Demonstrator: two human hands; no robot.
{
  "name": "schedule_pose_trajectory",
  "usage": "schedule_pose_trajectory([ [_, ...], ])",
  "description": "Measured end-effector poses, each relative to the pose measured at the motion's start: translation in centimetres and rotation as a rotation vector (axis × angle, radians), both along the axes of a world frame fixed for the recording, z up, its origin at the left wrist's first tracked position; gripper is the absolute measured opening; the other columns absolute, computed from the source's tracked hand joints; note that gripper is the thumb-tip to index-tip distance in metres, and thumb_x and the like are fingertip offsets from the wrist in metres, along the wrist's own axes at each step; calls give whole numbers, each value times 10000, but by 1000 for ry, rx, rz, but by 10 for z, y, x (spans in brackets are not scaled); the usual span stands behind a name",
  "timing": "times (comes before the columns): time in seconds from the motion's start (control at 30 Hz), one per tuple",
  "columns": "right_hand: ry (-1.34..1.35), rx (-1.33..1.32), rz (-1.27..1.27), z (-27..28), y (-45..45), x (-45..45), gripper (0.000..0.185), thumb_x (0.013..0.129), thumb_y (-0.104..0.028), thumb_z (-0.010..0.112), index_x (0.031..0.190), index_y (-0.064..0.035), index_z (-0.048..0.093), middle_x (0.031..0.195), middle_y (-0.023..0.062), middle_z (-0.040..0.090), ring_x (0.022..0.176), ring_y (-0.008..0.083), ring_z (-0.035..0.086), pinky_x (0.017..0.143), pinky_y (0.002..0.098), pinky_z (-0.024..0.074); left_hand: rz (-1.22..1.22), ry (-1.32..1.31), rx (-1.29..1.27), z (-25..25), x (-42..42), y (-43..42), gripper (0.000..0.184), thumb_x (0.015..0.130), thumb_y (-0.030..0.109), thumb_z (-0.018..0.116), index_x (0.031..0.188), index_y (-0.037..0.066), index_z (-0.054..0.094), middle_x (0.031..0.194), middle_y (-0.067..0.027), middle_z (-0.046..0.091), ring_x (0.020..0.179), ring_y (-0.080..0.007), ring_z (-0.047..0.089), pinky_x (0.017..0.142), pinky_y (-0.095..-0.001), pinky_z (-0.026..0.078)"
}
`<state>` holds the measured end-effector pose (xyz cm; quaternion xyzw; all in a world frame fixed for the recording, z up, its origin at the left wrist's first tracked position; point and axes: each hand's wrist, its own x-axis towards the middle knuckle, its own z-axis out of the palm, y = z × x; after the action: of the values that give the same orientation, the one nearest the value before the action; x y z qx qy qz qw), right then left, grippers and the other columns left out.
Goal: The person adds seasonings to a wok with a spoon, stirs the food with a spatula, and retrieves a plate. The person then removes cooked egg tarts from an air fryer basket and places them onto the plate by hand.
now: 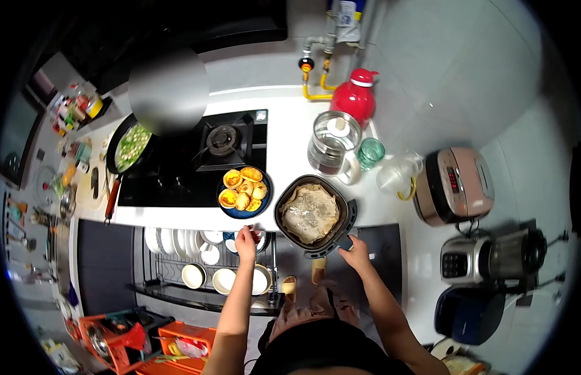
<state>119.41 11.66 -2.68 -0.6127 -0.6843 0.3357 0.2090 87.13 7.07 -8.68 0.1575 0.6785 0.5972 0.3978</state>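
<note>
My right hand [356,255] grips the handle of a dark air fryer basket [347,232] at the counter's front edge. Inside the basket lies a browned, crumpled paper liner [310,212], with shiny spots in its middle. My left hand [246,242] is closed in front of the counter edge, above the open dish drawer; what its fingers hold, if anything, I cannot make out. Just beyond that hand, a dark blue plate [265,204] bears several egg tarts [244,187] and small browned pastries, close beside the basket.
Behind the basket stand a glass kettle [331,147], a red thermos jug [354,100] and a green glass [370,153]. A rice cooker [456,184] is at right. On the left, a pan [133,147] of chopped green food sits on the hob [178,194]. The pulled-out dish drawer [171,278] holds bowls.
</note>
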Motion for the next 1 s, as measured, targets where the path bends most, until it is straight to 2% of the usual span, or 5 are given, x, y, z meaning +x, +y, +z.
schedule_pose_trajectory([
  [0.2,158,134,-308,14,-94,22,357,613,-125,700,917,23,585,694,153,617,624,220,618,560,309,468,-174,26,239,61,87,-30,341,948,275,364,780,30,531,607,-1,491,534,-62,421,489,-196,342],
  [0.27,220,155,-481,14,-128,38,357,608,-151,698,910,3,588,730,173,617,688,301,627,586,328,478,-288,36,287,65,118,-37,337,949,264,358,774,31,528,614,3,484,544,-58,416,496,-193,342],
  [0.63,242,71,-1465,49,-321,150,325,608,-194,680,828,28,590,717,162,620,699,282,621,619,357,467,-1120,-132,452,97,354,-120,302,950,217,365,795,21,535,640,-7,492,580,-69,459,554,-204,400],
  [0.77,-99,143,-1512,25,-367,183,303,621,-195,667,815,28,599,690,149,624,658,247,628,585,334,473,-1260,-202,400,100,421,-165,295,944,197,384,790,14,556,637,-2,507,571,-67,458,545,-204,397],
  [1.0,117,125,-1675,39,-383,196,265,648,-210,674,766,14,597,609,134,603,610,247,620,589,333,467,-1239,-90,508,124,471,-204,329,948,227,361,751,26,531,622,-3,496,565,-63,455,529,-205,389],
])
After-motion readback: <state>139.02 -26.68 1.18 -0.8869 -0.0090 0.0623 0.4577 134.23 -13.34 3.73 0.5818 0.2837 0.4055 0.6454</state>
